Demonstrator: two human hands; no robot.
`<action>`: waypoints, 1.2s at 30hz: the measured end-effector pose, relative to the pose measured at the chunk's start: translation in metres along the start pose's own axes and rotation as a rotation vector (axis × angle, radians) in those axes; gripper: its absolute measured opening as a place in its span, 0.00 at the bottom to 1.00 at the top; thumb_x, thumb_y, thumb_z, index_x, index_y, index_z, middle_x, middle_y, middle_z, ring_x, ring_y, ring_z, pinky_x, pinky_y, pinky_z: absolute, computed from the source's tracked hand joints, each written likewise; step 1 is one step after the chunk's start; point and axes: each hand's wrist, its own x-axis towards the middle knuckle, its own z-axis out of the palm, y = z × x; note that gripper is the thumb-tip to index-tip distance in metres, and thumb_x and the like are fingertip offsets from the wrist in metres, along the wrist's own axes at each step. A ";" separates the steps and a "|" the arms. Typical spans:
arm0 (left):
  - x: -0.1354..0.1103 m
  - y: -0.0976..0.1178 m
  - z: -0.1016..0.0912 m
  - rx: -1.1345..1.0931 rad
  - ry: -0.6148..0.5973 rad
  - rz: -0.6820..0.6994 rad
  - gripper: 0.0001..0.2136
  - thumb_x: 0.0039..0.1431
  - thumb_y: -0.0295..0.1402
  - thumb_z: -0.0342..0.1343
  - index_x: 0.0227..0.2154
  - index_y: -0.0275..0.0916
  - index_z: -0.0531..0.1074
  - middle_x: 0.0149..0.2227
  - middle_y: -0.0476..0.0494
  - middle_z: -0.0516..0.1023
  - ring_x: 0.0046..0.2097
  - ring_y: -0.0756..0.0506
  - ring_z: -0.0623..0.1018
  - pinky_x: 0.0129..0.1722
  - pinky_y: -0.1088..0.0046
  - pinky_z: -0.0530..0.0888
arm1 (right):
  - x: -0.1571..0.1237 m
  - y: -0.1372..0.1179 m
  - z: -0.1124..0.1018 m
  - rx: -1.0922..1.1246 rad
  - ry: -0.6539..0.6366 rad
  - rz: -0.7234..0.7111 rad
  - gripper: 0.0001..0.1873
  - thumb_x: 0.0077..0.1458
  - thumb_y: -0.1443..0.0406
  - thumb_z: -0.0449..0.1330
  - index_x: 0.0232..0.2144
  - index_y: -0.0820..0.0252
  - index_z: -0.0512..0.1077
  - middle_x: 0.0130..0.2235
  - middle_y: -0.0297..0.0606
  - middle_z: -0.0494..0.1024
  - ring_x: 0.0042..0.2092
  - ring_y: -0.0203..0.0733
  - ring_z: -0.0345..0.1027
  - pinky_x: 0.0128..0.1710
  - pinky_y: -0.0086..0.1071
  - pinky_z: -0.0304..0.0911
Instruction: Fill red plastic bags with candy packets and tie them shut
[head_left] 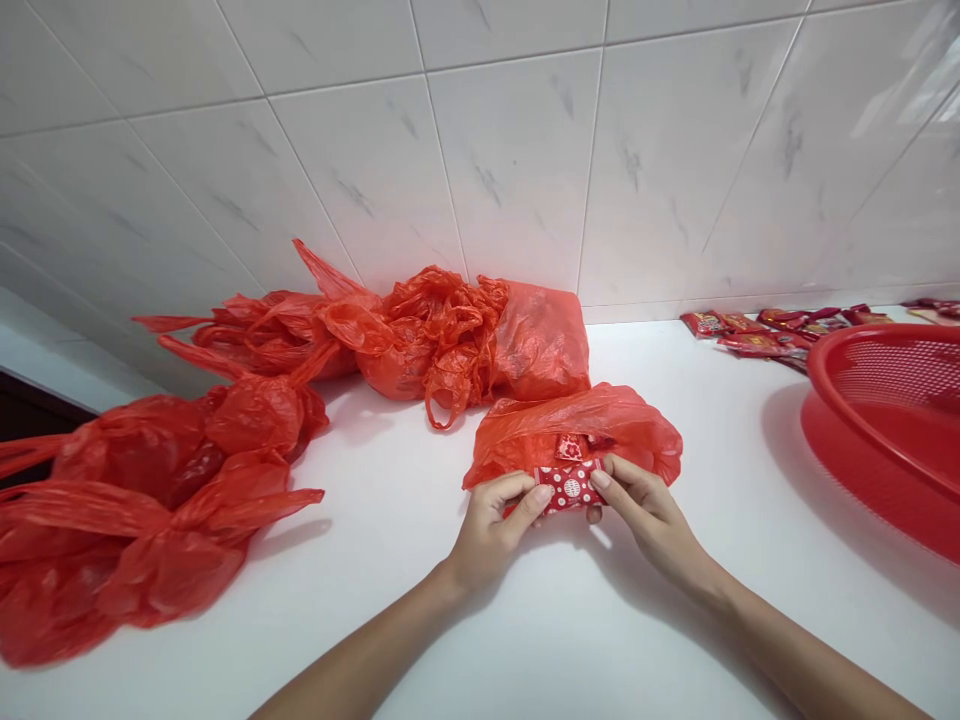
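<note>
Left hand (495, 530) and right hand (652, 510) pinch a glossy dotted packet (570, 487) (2 thumbs on top) against a crinkled red plastic bag (570, 430).

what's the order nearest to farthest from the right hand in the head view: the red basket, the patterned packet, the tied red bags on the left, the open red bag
From the right hand:
1. Red patterned packet, held in its fingers
2. Open red plastic bag, just behind the hands
3. Red plastic basket, off to the right
4. Tied red plastic bags, far left, past the left hand
</note>
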 end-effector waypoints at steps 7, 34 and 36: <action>0.002 -0.001 0.001 -0.011 -0.001 0.032 0.21 0.66 0.46 0.55 0.21 0.37 0.67 0.24 0.50 0.68 0.29 0.50 0.67 0.33 0.73 0.64 | 0.001 0.001 0.002 0.104 -0.030 0.027 0.21 0.65 0.49 0.57 0.28 0.57 0.69 0.28 0.34 0.74 0.33 0.40 0.68 0.38 0.33 0.64; 0.001 0.007 0.007 -0.267 -0.073 -0.062 0.10 0.62 0.38 0.62 0.37 0.37 0.82 0.37 0.42 0.83 0.39 0.45 0.79 0.44 0.70 0.75 | -0.005 0.009 0.005 -0.125 -0.054 -0.113 0.20 0.69 0.53 0.53 0.28 0.58 0.68 0.28 0.33 0.71 0.31 0.37 0.66 0.32 0.29 0.60; 0.002 0.008 0.007 -0.273 -0.055 -0.063 0.10 0.61 0.38 0.63 0.35 0.36 0.82 0.34 0.43 0.82 0.36 0.46 0.78 0.41 0.71 0.74 | -0.005 0.009 0.006 -0.092 -0.062 -0.101 0.20 0.69 0.53 0.54 0.28 0.58 0.68 0.28 0.33 0.71 0.32 0.37 0.66 0.33 0.29 0.60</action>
